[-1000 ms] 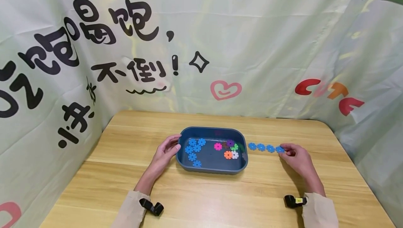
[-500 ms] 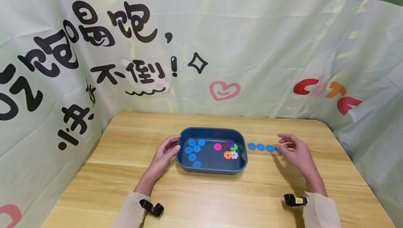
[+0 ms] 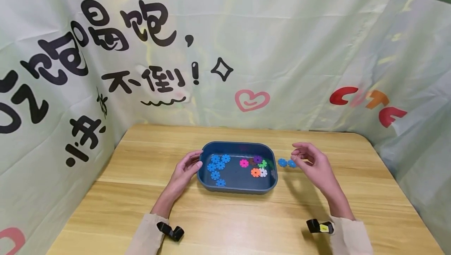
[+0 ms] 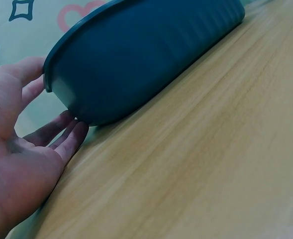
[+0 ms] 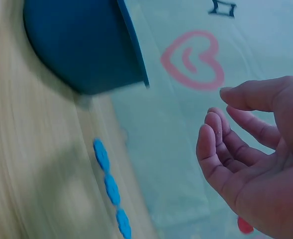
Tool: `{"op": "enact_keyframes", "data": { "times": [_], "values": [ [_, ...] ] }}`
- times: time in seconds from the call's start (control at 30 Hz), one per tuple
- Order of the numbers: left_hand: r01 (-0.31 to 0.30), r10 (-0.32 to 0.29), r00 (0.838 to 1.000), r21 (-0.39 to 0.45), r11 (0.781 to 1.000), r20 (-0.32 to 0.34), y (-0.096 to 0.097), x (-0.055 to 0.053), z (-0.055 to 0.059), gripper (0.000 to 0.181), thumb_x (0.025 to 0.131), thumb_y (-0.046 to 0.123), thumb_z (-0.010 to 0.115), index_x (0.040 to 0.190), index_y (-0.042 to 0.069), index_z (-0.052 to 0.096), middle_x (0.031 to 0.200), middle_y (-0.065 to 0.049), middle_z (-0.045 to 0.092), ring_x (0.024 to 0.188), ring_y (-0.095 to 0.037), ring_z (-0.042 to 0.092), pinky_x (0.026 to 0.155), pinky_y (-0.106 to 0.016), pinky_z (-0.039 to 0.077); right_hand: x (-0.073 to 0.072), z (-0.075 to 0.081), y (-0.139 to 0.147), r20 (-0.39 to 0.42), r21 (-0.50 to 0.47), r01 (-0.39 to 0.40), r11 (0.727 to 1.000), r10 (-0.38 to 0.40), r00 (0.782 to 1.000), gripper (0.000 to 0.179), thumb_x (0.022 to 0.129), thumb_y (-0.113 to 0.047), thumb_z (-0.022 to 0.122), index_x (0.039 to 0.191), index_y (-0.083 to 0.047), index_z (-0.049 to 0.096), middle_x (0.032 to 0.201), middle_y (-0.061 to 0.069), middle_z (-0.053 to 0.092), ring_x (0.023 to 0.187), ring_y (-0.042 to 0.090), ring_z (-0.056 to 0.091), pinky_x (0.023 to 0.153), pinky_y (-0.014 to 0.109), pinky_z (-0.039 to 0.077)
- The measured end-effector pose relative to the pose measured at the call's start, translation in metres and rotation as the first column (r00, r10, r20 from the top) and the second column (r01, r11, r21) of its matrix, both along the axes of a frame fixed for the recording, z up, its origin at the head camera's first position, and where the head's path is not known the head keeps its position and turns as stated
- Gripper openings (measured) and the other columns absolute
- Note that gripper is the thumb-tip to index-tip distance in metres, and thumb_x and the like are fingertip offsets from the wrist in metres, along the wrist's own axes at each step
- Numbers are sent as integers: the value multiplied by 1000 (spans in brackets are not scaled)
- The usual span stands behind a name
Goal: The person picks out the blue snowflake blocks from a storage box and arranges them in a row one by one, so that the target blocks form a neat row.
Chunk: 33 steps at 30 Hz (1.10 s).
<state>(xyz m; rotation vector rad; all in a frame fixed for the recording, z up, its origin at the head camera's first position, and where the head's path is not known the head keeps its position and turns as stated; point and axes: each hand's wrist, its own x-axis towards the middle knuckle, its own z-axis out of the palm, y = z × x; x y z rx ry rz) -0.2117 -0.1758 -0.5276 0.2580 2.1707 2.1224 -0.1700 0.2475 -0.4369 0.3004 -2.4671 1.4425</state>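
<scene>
In the head view my left hand (image 3: 187,169) touches the left end of a dark blue plastic tub (image 3: 237,191); the left wrist view has its fingers (image 4: 72,142) at the tub's lower edge and rim. Inside the tub lie several blue notched snowflake discs (image 3: 215,175) on the left. A pink disc (image 3: 244,163) and several other colours, including an orange disc (image 3: 255,173), lie on its right. My right hand (image 3: 315,167), fingers loosely bent, hovers holding nothing over a row of blue snowflake discs (image 5: 106,184) on the table. The hand hides the row's right part in the head view.
The wooden table (image 3: 232,223) has its back edge close to a printed cloth backdrop (image 3: 282,71) with black lettering, a pink heart and coloured letters. Black wrist cameras sit at both cuffs, the right camera (image 3: 319,226) just over the table.
My right hand has let go of the row's right-end disc, lifted, and shifted left above the row. The left hand and the tub have stayed in place.
</scene>
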Motion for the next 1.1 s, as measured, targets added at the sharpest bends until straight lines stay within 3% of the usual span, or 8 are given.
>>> {"op": "enact_keyframes", "data": {
  "times": [0.23,0.43,0.6,0.83,1.1],
  "values": [
    [7,-7,1000,4,1000,-2,-1,1,-2,41,101,31,67,141,24,59,144,-6,54,136,-27,50,105,-29,49,0,-4,-38,67,-85,-120,989,125,990,31,98,-4,69,128,3,62,105,17,68,93,18,65,75,22,57],
    [3,-3,1000,-4,1000,-4,-1,1,-2,42,101,33,67,141,25,58,144,-5,54,136,-26,50,107,-29,47,-2,-6,-68,115,-87,-207,974,217,969,31,97,-4,70,127,1,63,106,15,67,94,26,64,76,25,58],
    [4,-4,1000,-5,1000,-13,0,1,0,42,101,34,67,141,25,58,144,-4,53,136,-25,50,108,-28,46,-7,-7,-88,127,-41,-277,960,280,952,28,96,-4,71,123,-2,64,102,9,67,91,25,65,74,28,59],
    [6,-6,1000,-7,1000,-13,1,1,0,43,100,35,68,141,25,58,144,-4,53,136,-25,50,109,-28,45,-15,-16,-109,155,57,-372,927,360,920,27,96,-6,72,121,-3,65,103,6,68,91,21,65,81,34,57],
    [9,-9,1000,-1,1000,-26,2,0,0,41,102,27,66,142,21,57,145,-7,53,137,-27,49,108,-26,45,-22,-24,-132,235,103,-443,891,411,881,25,96,-5,71,121,-2,65,101,3,65,92,19,62,80,30,55]
  ]
}}
